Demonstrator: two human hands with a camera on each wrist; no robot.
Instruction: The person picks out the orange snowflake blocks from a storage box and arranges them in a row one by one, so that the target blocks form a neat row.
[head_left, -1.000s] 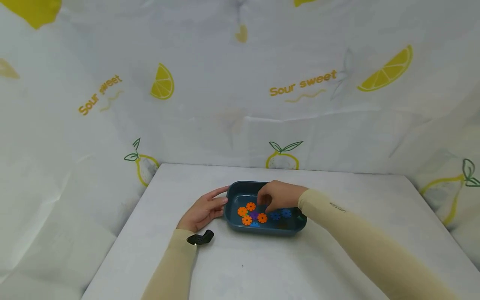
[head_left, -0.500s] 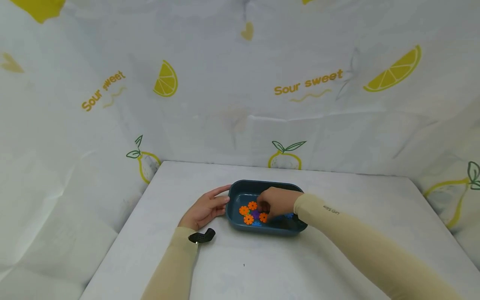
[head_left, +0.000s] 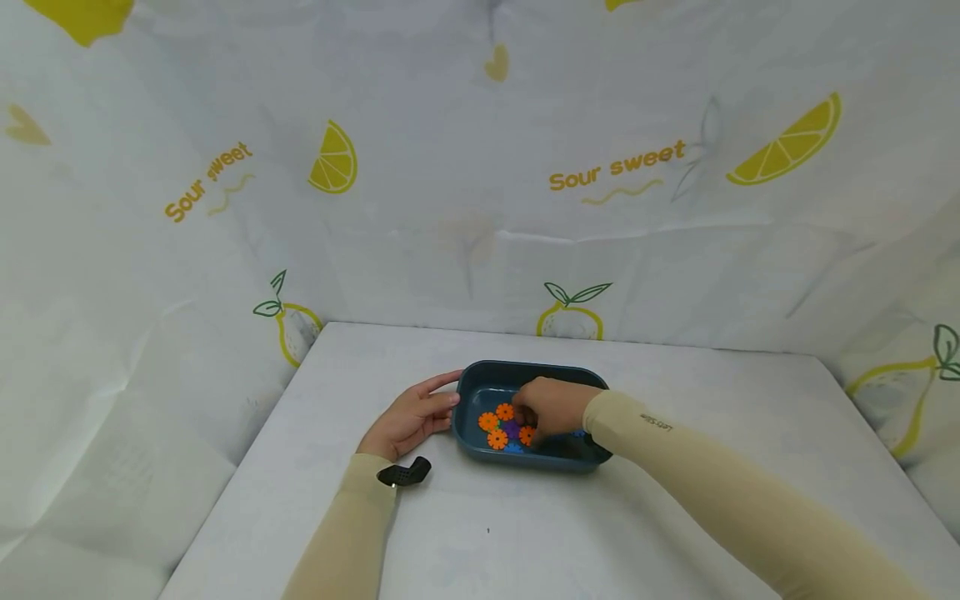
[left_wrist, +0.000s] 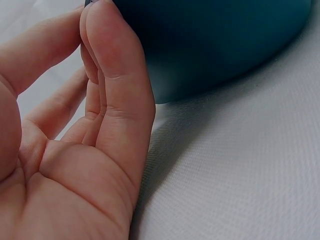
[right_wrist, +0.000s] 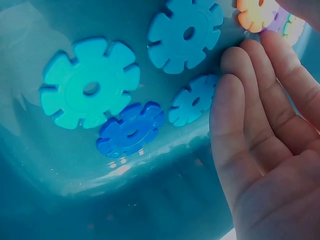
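A dark blue-green tray (head_left: pixel 480 457) stands on the white table and holds several notched plastic snowflake discs. My left hand (head_left: pixel 408 421) rests at the tray's left end, its fingers touching the outer wall (left_wrist: pixel 215 45). Inside the tray, my right hand (head_left: pixel 553 404) reaches down with bent fingers toward the orange discs (head_left: pixel 497 439) and a purple disc (head_left: pixel 512 429). In the right wrist view, thumb and forefinger stand apart beside an orange disc (right_wrist: pixel 256 14). A turquoise disc (right_wrist: pixel 90 84) and several blue discs (right_wrist: pixel 185 34) lie by the other fingers.
White tabletop (head_left: pixel 480 533) surrounds the tray on all sides. A white cloth wall (head_left: pixel 450 275) printed with lemons rises behind the table. A black strap (head_left: pixel 403 472) sits on the left wrist.
My right hand has lowered into the tray and now covers more of the blue discs. The left hand keeps its place at the tray's end. The head view has shifted slightly.
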